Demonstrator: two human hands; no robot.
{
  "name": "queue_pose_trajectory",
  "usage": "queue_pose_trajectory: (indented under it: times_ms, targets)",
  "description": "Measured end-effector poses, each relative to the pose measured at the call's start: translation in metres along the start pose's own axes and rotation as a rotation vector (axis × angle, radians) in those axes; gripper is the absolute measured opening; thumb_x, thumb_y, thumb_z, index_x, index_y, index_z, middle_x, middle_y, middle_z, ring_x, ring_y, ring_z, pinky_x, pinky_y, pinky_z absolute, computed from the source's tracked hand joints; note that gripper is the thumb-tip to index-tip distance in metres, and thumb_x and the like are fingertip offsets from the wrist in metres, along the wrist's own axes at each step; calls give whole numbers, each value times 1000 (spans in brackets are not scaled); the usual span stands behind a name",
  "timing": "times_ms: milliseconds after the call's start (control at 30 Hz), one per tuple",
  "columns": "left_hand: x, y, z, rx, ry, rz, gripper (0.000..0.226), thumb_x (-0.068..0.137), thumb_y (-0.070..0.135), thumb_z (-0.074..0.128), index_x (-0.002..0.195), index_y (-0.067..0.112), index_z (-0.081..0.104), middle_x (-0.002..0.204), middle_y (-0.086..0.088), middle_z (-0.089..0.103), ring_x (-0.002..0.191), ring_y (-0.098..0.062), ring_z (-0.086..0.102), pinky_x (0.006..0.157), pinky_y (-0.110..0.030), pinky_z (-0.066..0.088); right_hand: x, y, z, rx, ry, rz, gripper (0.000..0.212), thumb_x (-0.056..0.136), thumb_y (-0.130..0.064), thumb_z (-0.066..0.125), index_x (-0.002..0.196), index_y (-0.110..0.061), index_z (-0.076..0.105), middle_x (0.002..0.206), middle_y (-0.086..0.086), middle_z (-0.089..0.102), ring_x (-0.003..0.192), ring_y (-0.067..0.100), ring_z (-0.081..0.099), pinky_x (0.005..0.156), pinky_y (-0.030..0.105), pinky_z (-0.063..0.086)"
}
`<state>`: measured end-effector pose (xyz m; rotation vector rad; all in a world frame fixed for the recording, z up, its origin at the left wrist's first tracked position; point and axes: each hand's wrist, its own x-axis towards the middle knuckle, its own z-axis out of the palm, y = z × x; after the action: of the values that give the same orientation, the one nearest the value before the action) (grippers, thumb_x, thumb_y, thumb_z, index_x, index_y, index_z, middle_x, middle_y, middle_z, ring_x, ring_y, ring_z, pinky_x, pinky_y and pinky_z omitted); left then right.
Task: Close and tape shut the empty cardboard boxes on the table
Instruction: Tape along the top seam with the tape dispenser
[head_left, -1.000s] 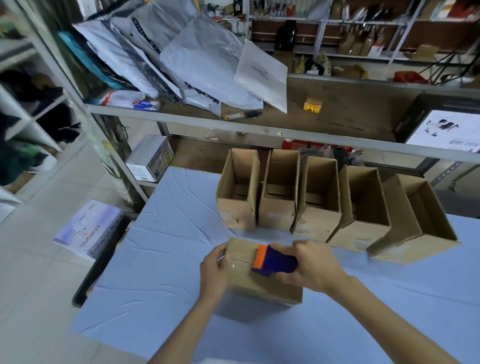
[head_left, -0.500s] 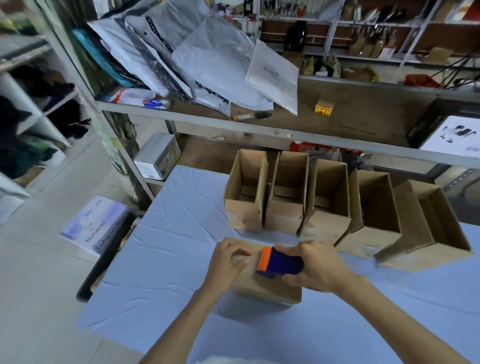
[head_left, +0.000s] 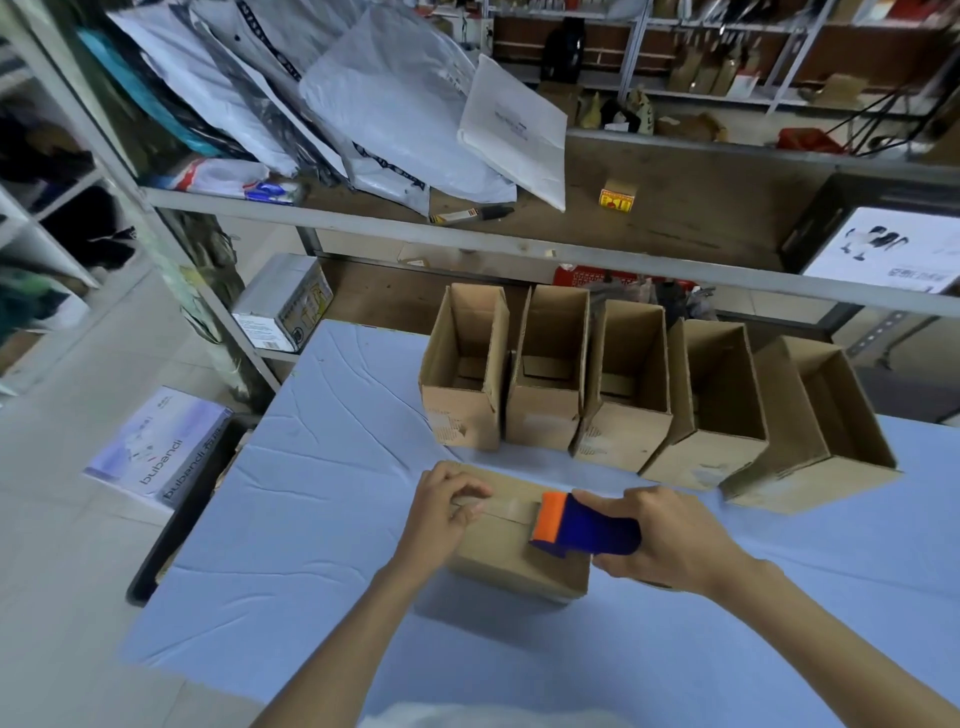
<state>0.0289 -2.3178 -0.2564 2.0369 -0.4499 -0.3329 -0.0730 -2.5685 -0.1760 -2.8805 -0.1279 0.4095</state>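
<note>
Wrinkled pale-blue cloth (head_left: 322, 519) covers the table. Near its front edge sits a closed cardboard box (head_left: 498, 556) with glossy clear tape (head_left: 506, 508) along its top seam. The left hand (head_left: 441, 512) curls over the box's left end, fingertips on the tape. The right hand (head_left: 660, 540) grips a blue, orange-nosed tape dispenser (head_left: 587, 530) resting on top. Five open-topped boxes (head_left: 540, 426) stand behind.

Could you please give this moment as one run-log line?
step: taping closed brown cardboard box | left hand: fingers curled on clear tape end | right hand: grips blue-and-orange tape dispenser | behind: five open cardboard boxes
</note>
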Motion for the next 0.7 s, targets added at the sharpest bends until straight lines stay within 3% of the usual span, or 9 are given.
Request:
queue_pose_trajectory:
  times_ms: [300,400,467,600,700]
  targets:
    - [5,6,4,72,-39,-8,34,82,-4,67,89,30,67,100,11,52,106,-7,46,88,-4,36,-44,31,14,-11,50,92,76,82,-62,55,147,-47,19,110,-13,58,92,7,52,67,11,36]
    - [6,13,12,156,6,-44,15,80,16,74,87,28,68,99,14,50,104,-9,43,89,-10,35,-43,33,17,-7,69,102,75,81,-61,56,146,-47,23,107,-12,59,90,7,52,64,12,32]
    - [5,15,19,194,51,-56,17,75,25,78,82,31,64,97,16,48,101,-10,42,90,-18,36,-41,35,18,14,74,99,74,81,-60,58,146,-46,25,105,-11,60,90,9,54,65,13,34]
    - [4,10,19,140,62,-41,33,72,15,80,77,38,59,96,16,49,103,-19,52,95,-29,44,-40,35,22,59,100,91,75,80,-59,60,146,-45,26,105,-9,61,91,11,55,67,15,39]
    - [7,8,8,189,84,-33,38,72,9,80,78,40,59,95,13,52,104,-18,48,94,-22,39,-32,26,25,76,112,81,75,81,-58,60,146,-44,26,107,-6,62,92,12,56,73,20,46]
